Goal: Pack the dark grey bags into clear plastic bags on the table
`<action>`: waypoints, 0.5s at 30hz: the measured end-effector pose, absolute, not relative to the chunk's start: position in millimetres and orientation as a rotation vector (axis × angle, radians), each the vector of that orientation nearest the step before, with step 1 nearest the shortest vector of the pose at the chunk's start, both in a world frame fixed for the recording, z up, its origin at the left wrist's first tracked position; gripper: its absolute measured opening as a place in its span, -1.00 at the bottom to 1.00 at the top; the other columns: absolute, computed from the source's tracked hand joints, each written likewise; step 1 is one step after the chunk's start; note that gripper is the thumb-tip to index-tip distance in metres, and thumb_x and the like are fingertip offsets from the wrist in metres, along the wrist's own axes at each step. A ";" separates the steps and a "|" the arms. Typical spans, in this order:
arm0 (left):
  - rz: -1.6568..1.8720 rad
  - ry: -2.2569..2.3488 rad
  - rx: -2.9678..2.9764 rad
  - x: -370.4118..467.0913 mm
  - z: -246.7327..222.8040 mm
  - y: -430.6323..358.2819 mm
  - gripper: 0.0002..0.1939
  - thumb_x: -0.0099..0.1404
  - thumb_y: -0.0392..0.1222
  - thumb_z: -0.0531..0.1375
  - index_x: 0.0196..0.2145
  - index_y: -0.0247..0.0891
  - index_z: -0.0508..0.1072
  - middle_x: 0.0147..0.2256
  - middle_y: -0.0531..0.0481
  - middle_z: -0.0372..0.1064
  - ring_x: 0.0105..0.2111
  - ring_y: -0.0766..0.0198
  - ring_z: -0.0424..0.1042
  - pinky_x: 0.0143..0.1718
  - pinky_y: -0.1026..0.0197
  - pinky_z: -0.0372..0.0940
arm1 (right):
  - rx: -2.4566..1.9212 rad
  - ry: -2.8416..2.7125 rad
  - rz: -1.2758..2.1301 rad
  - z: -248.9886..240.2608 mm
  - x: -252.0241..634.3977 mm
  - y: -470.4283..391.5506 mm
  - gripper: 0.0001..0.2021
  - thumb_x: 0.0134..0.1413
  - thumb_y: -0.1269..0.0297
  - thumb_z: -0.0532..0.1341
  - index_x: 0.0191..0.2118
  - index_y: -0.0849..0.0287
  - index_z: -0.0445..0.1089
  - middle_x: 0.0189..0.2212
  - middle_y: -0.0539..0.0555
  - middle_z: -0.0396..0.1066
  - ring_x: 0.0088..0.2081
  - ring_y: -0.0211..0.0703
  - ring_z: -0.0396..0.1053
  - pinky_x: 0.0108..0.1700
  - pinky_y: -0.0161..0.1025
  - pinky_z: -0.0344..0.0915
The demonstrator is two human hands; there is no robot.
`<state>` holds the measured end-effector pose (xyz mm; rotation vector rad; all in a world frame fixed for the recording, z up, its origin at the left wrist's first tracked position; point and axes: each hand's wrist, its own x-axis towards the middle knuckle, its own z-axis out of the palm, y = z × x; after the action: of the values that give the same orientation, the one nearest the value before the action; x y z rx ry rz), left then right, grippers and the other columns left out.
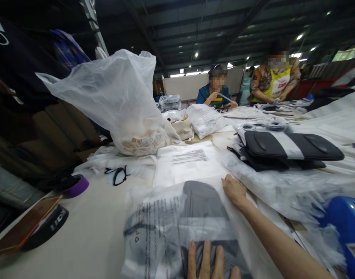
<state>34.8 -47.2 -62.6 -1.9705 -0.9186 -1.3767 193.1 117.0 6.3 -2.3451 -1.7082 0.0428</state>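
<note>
A clear printed plastic bag (154, 232) with a dark grey flat item (204, 199) inside lies on the table before me. My left hand (208, 263) rests on the lower part of the bag, its fingers spread and pointing forward. Beyond the bag's upper right side, my right hand (234, 189) is closed, its fingertips pressed together at the edge of white plastic sheeting. Just past the bag lies a stack of white printed bags (186, 161).
A large translucent sack (122, 104) stands at the back left. Black glasses (119, 175) and purple tape (75, 186) lie left. Banded black cases (293, 145) and a blue container (344, 228) are right. Two people work across the table.
</note>
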 end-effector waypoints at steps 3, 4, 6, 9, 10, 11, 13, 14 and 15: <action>-1.342 -0.901 -2.012 32.8 -50.9 -48.0 -0.83 0.06 -0.10 0.30 -0.35 -0.05 0.44 -0.30 0.05 0.45 -0.03 0.00 0.32 0.15 -0.23 -0.04 | -2.255 -1.772 -0.046 26.1 192.8 105.6 -0.76 0.17 0.39 0.00 -0.24 0.39 0.37 -0.31 0.34 0.42 -0.24 0.04 0.41 -0.22 -0.04 0.29; -1.336 -0.904 -2.024 31.7 -46.8 -49.0 -0.84 0.06 -0.11 0.30 -0.35 -0.06 0.44 -0.29 0.04 0.45 -0.04 0.01 0.32 0.16 -0.22 -0.04 | -2.192 -1.815 -0.080 34.2 188.4 98.4 -0.75 0.16 0.42 -0.02 -0.21 0.41 0.37 -0.24 0.40 0.40 -0.17 0.10 0.39 -0.17 -0.01 0.27; -1.296 -0.918 -2.064 28.1 -39.1 -52.8 -0.86 0.08 -0.14 0.28 -0.34 -0.08 0.44 -0.27 0.02 0.45 -0.05 -0.01 0.33 0.14 -0.22 -0.04 | -2.023 -1.930 -0.126 48.9 171.8 80.0 -0.69 0.19 0.39 -0.05 -0.07 0.36 0.34 -0.06 0.37 0.34 -0.01 0.08 0.30 -0.03 -0.02 0.23; -1.110 -0.916 -2.229 18.1 -26.3 -61.9 -0.74 0.17 0.05 0.17 -0.21 -0.08 0.42 -0.19 -0.05 0.43 -0.04 -0.08 0.31 0.12 -0.26 -0.09 | -1.647 -2.157 -0.079 57.1 134.8 51.6 -0.59 0.25 0.20 -0.10 0.15 0.19 0.17 0.14 0.17 0.20 0.17 -0.09 0.11 0.14 -0.12 0.11; -1.007 -0.931 -2.312 14.0 -20.7 -65.2 -0.63 0.19 0.15 0.10 -0.14 -0.07 0.40 -0.14 -0.07 0.41 -0.02 -0.10 0.28 0.11 -0.27 -0.13 | -1.502 -2.225 -0.018 54.7 123.0 44.5 -0.54 0.25 0.15 -0.10 0.19 0.20 0.11 0.19 0.17 0.13 0.21 -0.07 0.03 0.19 -0.08 0.05; -0.887 -0.953 -2.394 9.8 -14.5 -68.2 -0.53 0.19 0.23 0.04 -0.08 -0.08 0.37 -0.09 -0.09 0.38 0.00 -0.11 0.26 0.11 -0.25 -0.15 | -1.431 -2.271 0.048 50.1 112.9 39.2 -0.49 0.24 0.08 -0.10 0.22 0.22 0.06 0.22 0.18 0.06 0.25 -0.04 -0.04 0.22 -0.02 -0.03; -0.676 -0.997 -2.513 2.7 -1.8 -73.5 -0.43 0.20 0.29 -0.03 0.01 -0.11 0.32 -0.01 -0.12 0.33 0.03 -0.10 0.22 0.09 -0.22 -0.13 | -1.429 -2.314 0.167 37.3 99.5 34.1 -0.39 0.21 -0.02 -0.09 0.26 0.26 -0.02 0.27 0.23 -0.07 0.28 0.05 -0.17 0.25 0.08 -0.17; -0.608 -1.007 -2.544 0.0 3.8 -75.8 -0.42 0.21 0.28 -0.04 0.03 -0.13 0.30 0.01 -0.14 0.31 0.04 -0.07 0.21 0.08 -0.20 -0.09 | -1.493 -2.316 0.207 30.7 96.3 33.8 -0.36 0.20 -0.06 -0.09 0.27 0.25 -0.04 0.28 0.24 -0.13 0.29 0.06 -0.22 0.25 0.10 -0.23; -0.569 -1.014 -2.557 -2.1 8.1 -78.2 -0.42 0.23 0.26 -0.05 0.04 -0.15 0.29 0.02 -0.15 0.31 0.05 -0.05 0.21 0.07 -0.18 -0.06 | -1.552 -2.311 0.232 25.1 95.1 34.4 -0.35 0.19 -0.08 -0.09 0.28 0.24 -0.06 0.29 0.24 -0.18 0.30 0.07 -0.26 0.25 0.10 -0.26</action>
<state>-2.1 -78.2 8.1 -2.5567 -1.0136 -0.5690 95.1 34.4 25.1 -1.5523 -2.3106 0.2324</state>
